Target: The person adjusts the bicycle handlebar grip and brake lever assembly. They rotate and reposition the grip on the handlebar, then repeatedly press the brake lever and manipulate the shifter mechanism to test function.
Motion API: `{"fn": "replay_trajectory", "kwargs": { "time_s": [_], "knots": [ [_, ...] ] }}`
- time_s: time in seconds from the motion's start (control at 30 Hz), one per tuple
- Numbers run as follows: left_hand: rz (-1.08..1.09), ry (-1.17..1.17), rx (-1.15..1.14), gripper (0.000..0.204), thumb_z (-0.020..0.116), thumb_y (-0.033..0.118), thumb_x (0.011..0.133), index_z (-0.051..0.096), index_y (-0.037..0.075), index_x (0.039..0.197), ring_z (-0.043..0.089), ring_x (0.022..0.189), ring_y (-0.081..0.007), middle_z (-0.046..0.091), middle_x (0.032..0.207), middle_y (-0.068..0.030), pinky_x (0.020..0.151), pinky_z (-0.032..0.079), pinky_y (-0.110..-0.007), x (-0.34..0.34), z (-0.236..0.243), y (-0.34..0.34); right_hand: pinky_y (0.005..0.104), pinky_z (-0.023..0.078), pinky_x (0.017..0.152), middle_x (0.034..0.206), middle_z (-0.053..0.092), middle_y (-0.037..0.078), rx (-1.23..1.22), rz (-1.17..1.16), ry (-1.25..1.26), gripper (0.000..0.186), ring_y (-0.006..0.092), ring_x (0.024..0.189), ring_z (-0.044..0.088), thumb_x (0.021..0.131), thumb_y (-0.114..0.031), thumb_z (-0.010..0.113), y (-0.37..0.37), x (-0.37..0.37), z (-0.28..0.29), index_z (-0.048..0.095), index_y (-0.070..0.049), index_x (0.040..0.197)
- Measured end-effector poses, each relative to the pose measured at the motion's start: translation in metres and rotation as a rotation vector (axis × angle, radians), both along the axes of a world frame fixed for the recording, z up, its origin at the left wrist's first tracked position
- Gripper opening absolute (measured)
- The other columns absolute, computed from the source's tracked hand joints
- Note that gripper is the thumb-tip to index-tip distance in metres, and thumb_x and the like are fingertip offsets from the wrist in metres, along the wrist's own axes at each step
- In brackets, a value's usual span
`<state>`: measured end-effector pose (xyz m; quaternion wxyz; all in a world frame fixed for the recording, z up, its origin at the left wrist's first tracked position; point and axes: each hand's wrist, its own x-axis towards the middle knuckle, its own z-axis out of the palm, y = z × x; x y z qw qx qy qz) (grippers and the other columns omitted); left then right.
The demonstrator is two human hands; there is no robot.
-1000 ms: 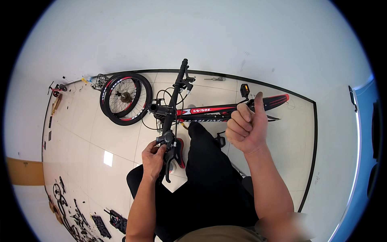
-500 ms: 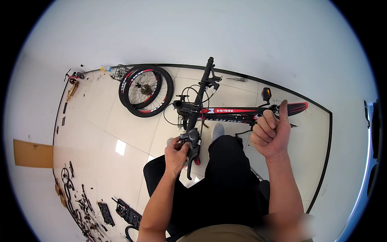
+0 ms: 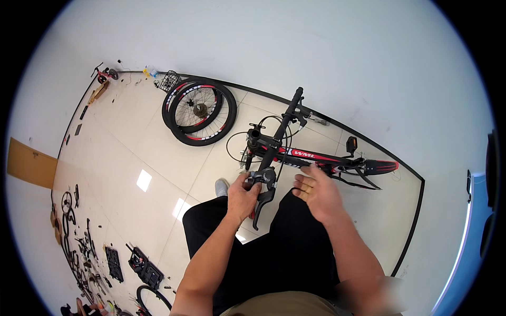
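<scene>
A black and red bicycle frame [image 3: 311, 155] without wheels in its fork stands before me, its handlebar [image 3: 270, 155] turned across the view. Around the near end of that bar, next to the shifter [image 3: 266, 176], my left hand [image 3: 243, 201] is closed. The black brake lever [image 3: 263, 209] sticks out beside it toward my lap. My right hand [image 3: 321, 197] is held above my right thigh, close to the frame, fingers loosely bent and apart with nothing in them. Loose cables [image 3: 286, 138] loop around the handlebar.
Two wheels [image 3: 232, 113] lie overlapped on the tiled floor at the far left, beside a wire basket [image 3: 169, 80]. Open black tool cases [image 3: 145, 267] and scattered bike parts [image 3: 87, 247] lie at lower left. A pedal [image 3: 351, 144] and red-black mudguard [image 3: 381, 167] stand near the wall.
My right hand has come down and left toward the handlebar, its fingers loosening from a fist with raised thumb. The handlebar sits slightly farther right in view; my left hand keeps its hold.
</scene>
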<state>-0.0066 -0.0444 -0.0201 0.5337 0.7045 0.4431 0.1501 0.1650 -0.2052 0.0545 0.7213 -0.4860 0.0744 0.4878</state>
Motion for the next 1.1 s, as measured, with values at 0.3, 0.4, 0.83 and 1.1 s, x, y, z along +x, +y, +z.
{"fn": "replay_trajectory", "kwargs": {
  "time_s": [0.3,0.4,0.83,1.1],
  "knots": [
    [0.011,-0.055,0.028,0.057,0.074,0.018,0.092,0.057,-0.002,0.143,0.075,0.085,-0.0227,0.077,0.097,-0.0194,0.078,0.059,-0.034,0.004,-0.002,0.0,0.043,0.05,0.104,0.133,0.061,0.02,0.054,0.097,0.03,0.045,0.0286,0.119,0.063,0.108,-0.031,0.057,0.027,-0.036,-0.049,0.051,0.003,0.136],
    [0.015,-0.05,-0.005,0.054,0.074,0.013,0.093,0.057,-0.003,0.141,0.074,0.085,-0.0208,0.077,0.101,-0.0189,0.075,0.059,-0.033,0.008,0.013,-0.007,0.0438,0.048,0.105,0.131,0.064,0.019,0.122,0.129,0.066,0.04,0.0276,0.119,0.064,0.11,-0.025,0.05,0.024,-0.034,-0.054,0.052,0.005,0.137],
    [-0.016,-0.133,0.055,0.042,0.073,0.003,0.094,0.059,-0.003,0.134,0.07,0.087,-0.0159,0.072,0.117,-0.0182,0.074,0.058,-0.028,0.007,-0.002,-0.003,0.0399,0.059,0.095,0.115,0.07,0.016,0.02,0.193,0.058,0.031,0.0242,0.103,0.072,0.1,-0.002,0.057,0.024,-0.047,-0.049,0.061,0.011,0.128],
    [-0.046,-0.123,0.076,0.035,0.07,-0.001,0.095,0.063,-0.004,0.129,0.069,0.095,-0.0165,0.072,0.118,-0.0167,0.08,0.059,-0.029,0.005,-0.002,-0.001,0.0394,0.061,0.095,0.116,0.07,0.016,0.022,0.205,0.013,0.028,0.0243,0.103,0.072,0.1,0.001,0.06,0.026,-0.05,-0.048,0.064,0.01,0.126]
  ]
}}
